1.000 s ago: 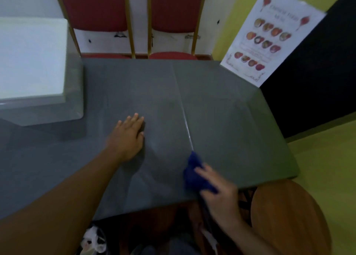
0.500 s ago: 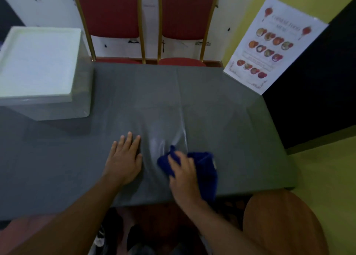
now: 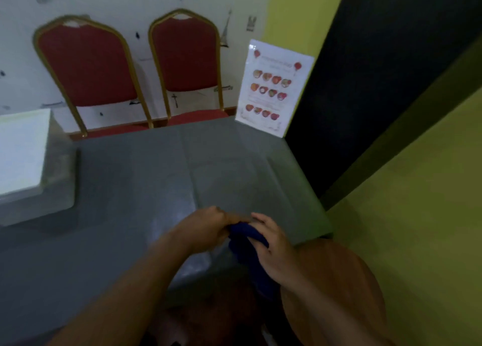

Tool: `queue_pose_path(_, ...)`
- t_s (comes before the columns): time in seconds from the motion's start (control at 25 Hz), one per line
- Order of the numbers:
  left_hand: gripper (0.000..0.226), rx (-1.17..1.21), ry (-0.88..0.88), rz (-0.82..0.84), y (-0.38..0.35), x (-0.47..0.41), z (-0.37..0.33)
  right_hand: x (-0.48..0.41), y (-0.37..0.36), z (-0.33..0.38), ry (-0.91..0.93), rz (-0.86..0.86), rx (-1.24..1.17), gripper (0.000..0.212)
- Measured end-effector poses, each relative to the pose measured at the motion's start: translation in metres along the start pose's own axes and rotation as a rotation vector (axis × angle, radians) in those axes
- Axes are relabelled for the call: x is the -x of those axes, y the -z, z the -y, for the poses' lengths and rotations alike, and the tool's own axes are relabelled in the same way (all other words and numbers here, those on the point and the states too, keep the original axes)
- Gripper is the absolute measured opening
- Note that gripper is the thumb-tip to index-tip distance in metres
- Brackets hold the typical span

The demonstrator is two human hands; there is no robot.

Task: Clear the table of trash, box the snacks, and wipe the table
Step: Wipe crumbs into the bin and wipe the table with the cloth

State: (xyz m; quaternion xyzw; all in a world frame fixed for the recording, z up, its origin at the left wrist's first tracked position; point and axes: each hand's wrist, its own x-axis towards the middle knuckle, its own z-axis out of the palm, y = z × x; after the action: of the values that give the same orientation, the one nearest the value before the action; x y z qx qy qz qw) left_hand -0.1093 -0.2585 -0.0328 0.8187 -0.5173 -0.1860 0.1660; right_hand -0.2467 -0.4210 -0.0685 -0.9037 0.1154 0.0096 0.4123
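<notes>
A dark blue cloth [image 3: 246,244] hangs between my two hands above the near right edge of the grey table [image 3: 135,178]. My left hand [image 3: 206,228] grips its top from the left, and my right hand [image 3: 273,246] closes on it from the right. The cloth's lower part droops below the table edge. A clear plastic box with a white lid [image 3: 23,157] stands at the table's left side; its contents are not visible.
Two red chairs with gold frames [image 3: 88,69] stand behind the table's far edge. A laminated picture menu [image 3: 273,87] leans at the far right corner. A round wooden stool [image 3: 336,288] is near right, below the table edge. Yellow wall on the right.
My left hand lifted off the table and came over to grip the cloth. My right hand raised the cloth off the surface. The view tilted up and turned right.
</notes>
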Motion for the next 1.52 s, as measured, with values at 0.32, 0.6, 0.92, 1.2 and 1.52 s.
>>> queue_pose_path(0.32, 0.041, 0.01, -0.218, 0.19, 0.007, -0.084, -0.12, 0.086, 0.101, -0.076, -0.098, -0.334, 0.313, 0.053)
queue_pose_path(0.6, 0.02, 0.355, -0.109, 0.192, -0.017, -0.129, -0.151, 0.133, 0.173, -0.142, -0.296, -0.35, 0.149, 0.008)
queue_pose_path(0.92, 0.029, 0.324, -0.132, -0.203, -0.049, -0.163, -0.179, 0.157, 0.231, -0.152, -0.19, -0.615, 0.191, 0.013)
queue_pose_path(1.2, 0.039, 0.135, 0.035, 0.342, -0.162, -0.121, -0.106, 0.196, 0.114, -0.197, -0.353, 0.123, 0.181, 0.048)
queue_pose_path(1.52, 0.062, -0.08, 0.029, 0.494, -0.224, -0.102, -0.137, 0.172, 0.06, -0.214, -0.432, 0.178, 0.339, 0.048)
